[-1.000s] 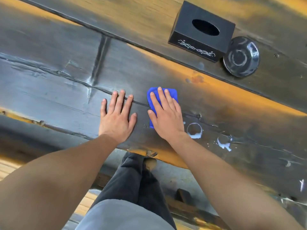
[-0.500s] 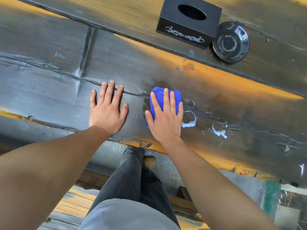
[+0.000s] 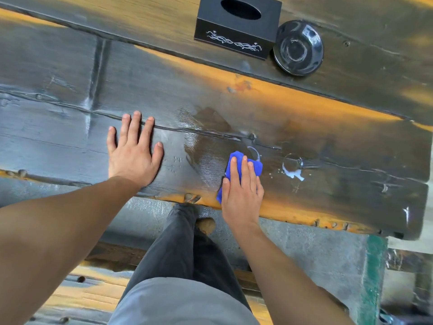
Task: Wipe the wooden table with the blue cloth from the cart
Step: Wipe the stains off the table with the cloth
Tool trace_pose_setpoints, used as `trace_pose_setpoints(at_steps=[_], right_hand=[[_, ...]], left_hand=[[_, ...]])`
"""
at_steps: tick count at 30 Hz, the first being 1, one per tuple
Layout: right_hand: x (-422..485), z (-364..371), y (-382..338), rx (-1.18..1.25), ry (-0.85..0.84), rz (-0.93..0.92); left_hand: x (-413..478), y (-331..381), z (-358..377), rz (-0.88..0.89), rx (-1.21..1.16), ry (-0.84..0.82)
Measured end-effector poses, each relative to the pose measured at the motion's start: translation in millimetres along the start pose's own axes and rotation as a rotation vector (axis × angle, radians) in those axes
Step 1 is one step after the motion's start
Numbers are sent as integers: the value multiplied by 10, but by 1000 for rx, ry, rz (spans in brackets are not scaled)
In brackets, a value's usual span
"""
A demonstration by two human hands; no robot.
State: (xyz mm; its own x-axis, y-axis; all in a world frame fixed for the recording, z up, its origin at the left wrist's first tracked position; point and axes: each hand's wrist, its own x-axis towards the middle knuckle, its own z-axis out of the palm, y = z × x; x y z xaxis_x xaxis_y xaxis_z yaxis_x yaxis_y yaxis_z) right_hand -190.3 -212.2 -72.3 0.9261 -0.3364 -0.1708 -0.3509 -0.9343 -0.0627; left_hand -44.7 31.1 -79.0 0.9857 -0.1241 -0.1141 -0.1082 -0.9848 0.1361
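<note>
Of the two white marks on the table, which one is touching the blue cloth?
The faint ring mark, at the far edge of the blue cloth under the right hand. The thicker white splash lies apart, further right, on the wooden table.

Two hands — left hand [image 3: 133,156], right hand [image 3: 241,191]; one blue cloth [image 3: 256,166] under right hand; beyond the hands — one tissue box [image 3: 236,31], one black dish [image 3: 298,46]; one table [image 3: 70,73].

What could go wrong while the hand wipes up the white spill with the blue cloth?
1. The blue cloth lies at the table's near edge, so it might push liquid over onto the floor.
2. The white splash to the right is unwiped and could smear instead of lifting.
3. The left hand presses flat beside a wet-looking streak and might slip.
</note>
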Motion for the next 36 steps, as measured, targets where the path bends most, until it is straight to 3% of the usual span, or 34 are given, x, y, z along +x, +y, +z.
trace_pose_setpoints(at_steps=[9, 12, 15, 19, 24, 36], right_hand=[[-393, -252, 553, 228, -114, 70], [-337, -434, 630, 357, -36, 162], [-15, -619, 528, 384, 68, 150], [730, -709, 298, 306, 103, 10], [1403, -553, 94, 184, -10, -133], [1018, -258, 295, 15, 26, -82]], left_hand=[[-5, 32, -67, 0, -54, -54], [-26, 236, -133, -3, -169, -36], [-87, 701, -137, 154, -223, -34], [-87, 1106, 9, 182, -175, -79], [-93, 1101, 203, 187, -44, -1], [-101, 1147, 178, 176, -49, 21]])
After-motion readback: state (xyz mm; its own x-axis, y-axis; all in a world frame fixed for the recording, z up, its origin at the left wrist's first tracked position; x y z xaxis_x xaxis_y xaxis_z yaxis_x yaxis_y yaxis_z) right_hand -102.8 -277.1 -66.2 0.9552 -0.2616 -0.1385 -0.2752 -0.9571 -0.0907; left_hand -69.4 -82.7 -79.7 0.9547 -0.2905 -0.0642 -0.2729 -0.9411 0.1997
